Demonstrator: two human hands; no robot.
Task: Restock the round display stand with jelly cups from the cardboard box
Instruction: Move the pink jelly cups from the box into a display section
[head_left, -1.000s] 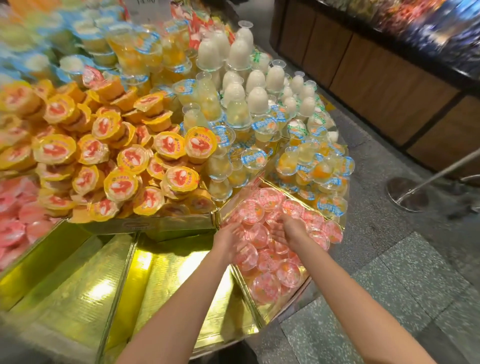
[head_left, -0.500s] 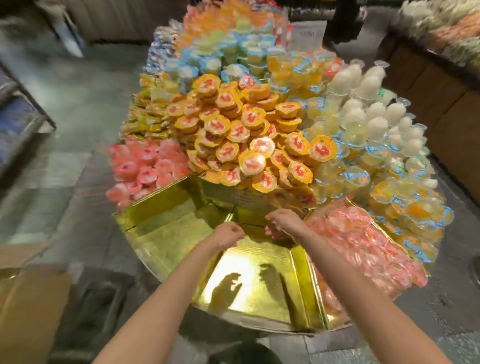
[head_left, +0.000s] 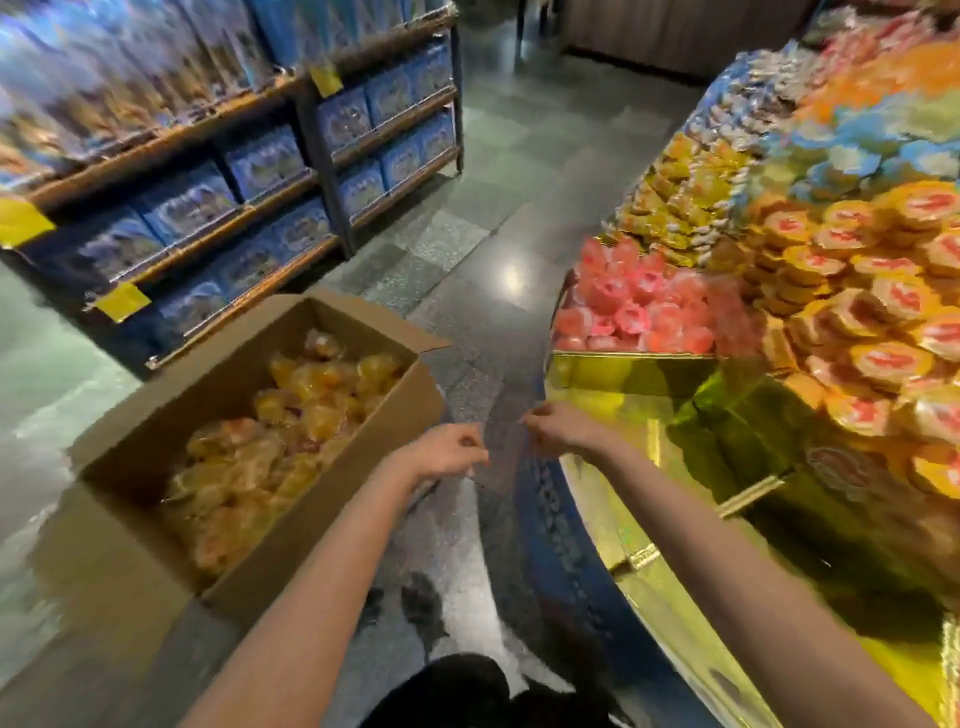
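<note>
So both hands hang loosely curled and empty over the floor, left hand beside the cardboard box of jelly cups, right hand near the display stand.

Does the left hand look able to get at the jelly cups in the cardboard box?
Probably yes. The left hand is just past the cardboard box's near corner, the flaps are open, and nothing covers the jelly cups inside. It appears to hold nothing.
</note>
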